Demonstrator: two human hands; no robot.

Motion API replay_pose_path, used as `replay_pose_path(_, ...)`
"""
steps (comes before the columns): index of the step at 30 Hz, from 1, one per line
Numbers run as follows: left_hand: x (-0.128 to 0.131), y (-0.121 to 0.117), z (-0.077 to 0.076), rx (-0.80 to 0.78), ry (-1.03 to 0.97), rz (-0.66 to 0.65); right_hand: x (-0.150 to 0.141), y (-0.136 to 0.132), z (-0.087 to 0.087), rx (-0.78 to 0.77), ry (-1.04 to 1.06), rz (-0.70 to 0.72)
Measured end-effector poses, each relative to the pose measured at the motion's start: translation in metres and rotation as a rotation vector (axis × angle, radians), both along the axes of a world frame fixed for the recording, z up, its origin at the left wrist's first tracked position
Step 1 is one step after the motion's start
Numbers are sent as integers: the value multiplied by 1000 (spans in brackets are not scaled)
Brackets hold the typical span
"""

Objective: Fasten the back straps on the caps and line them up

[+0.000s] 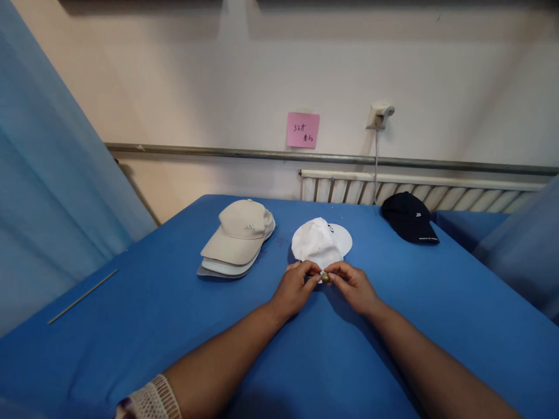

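A white cap (pixel 318 241) lies in the middle of the blue table (pixel 174 302) with its back towards me and its brim pointing away. My left hand (pixel 295 288) and my right hand (pixel 353 286) meet at the cap's near edge. Both pinch the small back strap with its metal buckle (pixel 325 278). The fingers of each hand are closed on it.
A stack of caps with a beige one (pixel 240 235) on top sits left of the white cap. A black cap (pixel 409 218) lies at the far right. A thin stick (pixel 82 297) rests near the left edge. A radiator (pixel 419 192) and a pink note (pixel 303 130) are on the wall.
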State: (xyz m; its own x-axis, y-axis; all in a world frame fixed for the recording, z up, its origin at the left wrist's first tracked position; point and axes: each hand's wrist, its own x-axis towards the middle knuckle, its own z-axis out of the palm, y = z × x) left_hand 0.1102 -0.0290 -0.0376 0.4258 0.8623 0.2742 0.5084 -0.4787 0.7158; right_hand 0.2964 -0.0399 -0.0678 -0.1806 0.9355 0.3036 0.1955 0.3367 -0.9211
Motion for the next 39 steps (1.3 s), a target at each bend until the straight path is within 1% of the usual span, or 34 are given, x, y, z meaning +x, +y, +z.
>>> replay_pose_path(3,-1,-3,4,53,82,-21,-1,3,-4,-57,72,-15)
replay_pose_path(7,-1,-7,8,202,214,-44,-4,2,-3,-105,143,-18)
replay_pose_path(12,2,-12,13,331,335,-33,-8,0,2,-109,181,-18)
replay_pose_path(16,2,-13,15,384,381,-9,-6,2,4,-97,193,-69)
replay_pose_path(21,-3,-8,16,395,410,13,-1,8,3,-113,219,-126)
replay_pose_path(28,-8,2,14,338,399,18,2,14,2,-187,243,-218)
replay_pose_path(30,-9,4,13,323,367,27,3,15,3,-226,261,-235)
replay_pose_path(36,-12,10,12,272,301,118,5,15,7,-366,366,-290)
replay_pose_path(39,-12,10,11,276,304,113,0,10,8,-513,382,-227)
